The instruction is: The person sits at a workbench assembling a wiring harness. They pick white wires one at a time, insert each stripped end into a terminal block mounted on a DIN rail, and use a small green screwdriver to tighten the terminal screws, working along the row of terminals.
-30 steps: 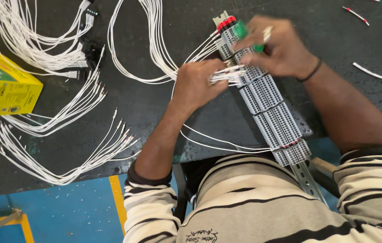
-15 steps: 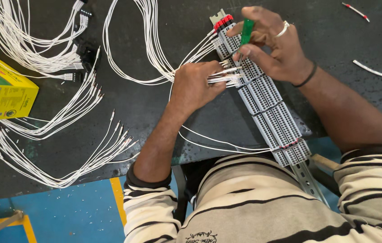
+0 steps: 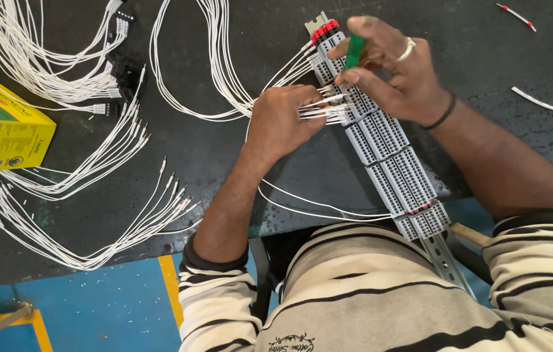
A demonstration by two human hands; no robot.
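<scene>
- A long grey terminal block strip [image 3: 387, 150] is lying diagonally on the dark tabletop [image 3: 237, 169], running from the far middle down to the near edge, where its metal rail [image 3: 446, 261] is sticking out over the edge.
- The left hand [image 3: 280, 124] is resting just beside the strip's upper part, its fingers pinched together on a small bundle of white wire ends [image 3: 322, 109] whose tips are touching the strip.
- The right hand [image 3: 397, 72] is hovering over the far end of the strip, its fingers clamped on a green-handled tool [image 3: 354, 51] that is pointing down at the strip.
- A red end piece [image 3: 324, 30] is sitting at the strip's far end.
- Loops of white wires [image 3: 218, 72] are trailing from the strip towards the far edge of the tabletop.
- More white wire bundles [image 3: 81, 215] are lying fanned out towards the near left corner and along the far left.
- A yellow carton [image 3: 3, 133] is sitting at the left edge.
- A short loose white wire piece [image 3: 547, 104] is lying near the right edge.
- The person is wearing a striped shirt [image 3: 381, 300].
</scene>
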